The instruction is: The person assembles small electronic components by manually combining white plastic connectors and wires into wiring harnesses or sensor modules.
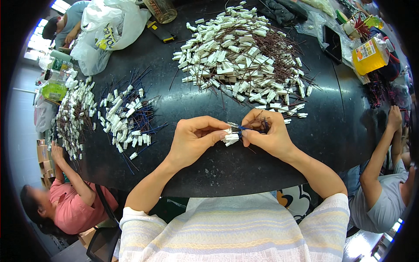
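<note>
My left hand (198,136) pinches a small white connector housing between thumb and forefinger, close to the table's front edge. Right beside it, my right hand (269,133) is closed on several thin blue and brown wires (260,126). White connector housings (231,139) hang at the wire ends between the two hands. The fingertips partly hide how the wires meet the housings. Ahead of my hands lies a large heap of white connectors with brown wires (235,56). To the left is a smaller pile of white connectors with blue wires (126,115).
Another connector pile (74,113) lies at the far left. A plastic bag (111,30), a yellow-black cutter (159,30) and a brown bottle (161,9) stand at the back. A phone (332,43) and yellow drink container (371,56) lie right. Co-workers sit on both sides.
</note>
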The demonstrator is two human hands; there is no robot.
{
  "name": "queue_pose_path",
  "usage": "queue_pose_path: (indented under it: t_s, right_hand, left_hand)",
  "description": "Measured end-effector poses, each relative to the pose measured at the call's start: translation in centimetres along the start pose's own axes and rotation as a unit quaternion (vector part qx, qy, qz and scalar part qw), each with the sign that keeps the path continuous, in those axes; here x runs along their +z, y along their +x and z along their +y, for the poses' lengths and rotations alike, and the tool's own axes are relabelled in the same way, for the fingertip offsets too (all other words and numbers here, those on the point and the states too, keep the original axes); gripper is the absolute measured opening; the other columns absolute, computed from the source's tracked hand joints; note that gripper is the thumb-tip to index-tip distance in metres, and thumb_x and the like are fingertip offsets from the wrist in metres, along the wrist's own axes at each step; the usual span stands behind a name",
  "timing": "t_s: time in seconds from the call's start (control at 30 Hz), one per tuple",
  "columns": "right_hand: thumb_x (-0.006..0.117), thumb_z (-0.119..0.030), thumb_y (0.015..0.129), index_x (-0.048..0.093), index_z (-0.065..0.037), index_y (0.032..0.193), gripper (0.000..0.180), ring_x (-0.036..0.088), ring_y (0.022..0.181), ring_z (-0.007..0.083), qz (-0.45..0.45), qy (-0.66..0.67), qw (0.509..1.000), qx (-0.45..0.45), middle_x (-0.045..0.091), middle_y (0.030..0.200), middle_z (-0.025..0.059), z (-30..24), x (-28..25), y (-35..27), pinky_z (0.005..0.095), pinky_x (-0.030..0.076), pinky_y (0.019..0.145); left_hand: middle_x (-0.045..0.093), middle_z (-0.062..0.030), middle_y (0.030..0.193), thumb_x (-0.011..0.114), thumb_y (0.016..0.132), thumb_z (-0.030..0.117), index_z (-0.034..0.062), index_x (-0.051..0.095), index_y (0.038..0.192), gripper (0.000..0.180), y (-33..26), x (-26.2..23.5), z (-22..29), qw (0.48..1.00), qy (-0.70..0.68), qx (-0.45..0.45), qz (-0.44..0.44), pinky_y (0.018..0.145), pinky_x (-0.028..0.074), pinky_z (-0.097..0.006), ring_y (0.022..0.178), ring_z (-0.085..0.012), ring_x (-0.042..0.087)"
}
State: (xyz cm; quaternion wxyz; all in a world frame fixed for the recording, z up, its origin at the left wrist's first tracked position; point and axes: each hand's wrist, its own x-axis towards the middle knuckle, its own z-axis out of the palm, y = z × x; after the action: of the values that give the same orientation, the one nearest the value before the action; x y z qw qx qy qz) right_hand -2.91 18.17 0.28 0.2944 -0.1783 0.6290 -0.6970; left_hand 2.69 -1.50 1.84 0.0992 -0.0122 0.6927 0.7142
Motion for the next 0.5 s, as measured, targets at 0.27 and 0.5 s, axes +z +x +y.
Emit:
queue_pose_path:
  t_s: [0.27,0.5]
  right_hand:
    - [0.061,-0.003,0.074,0.058,0.003,0.076,0.007,0.055,0.050,0.0076,-0.004,-0.084,0.996,-0.034,0.060,0.060,0.0060,-0.03,0.45,0.04,0.0202,0.042,0.046]
    - [0.061,-0.003,0.076,0.057,0.002,0.075,0.006,0.056,0.052,0.0072,-0.032,-0.124,0.992,-0.020,0.059,0.059,0.0048,-0.41,0.25,0.05,0.0205,0.041,0.046]
  left_hand:
    - [0.066,-0.0073,0.074,0.065,0.076,0.002,-0.0038,0.064,0.083,0.009,-0.08,-0.03,-0.29,0.990,0.127,0.065,0.008,0.054,0.046,-0.018,0.062,-0.0059,0.059]
    - [0.064,-0.0059,0.072,0.066,0.075,0.003,-0.0020,0.065,0.080,0.007,-0.12,0.51,-0.44,0.993,0.112,0.033,0.020,0.055,0.043,-0.018,0.063,-0.0051,0.057]
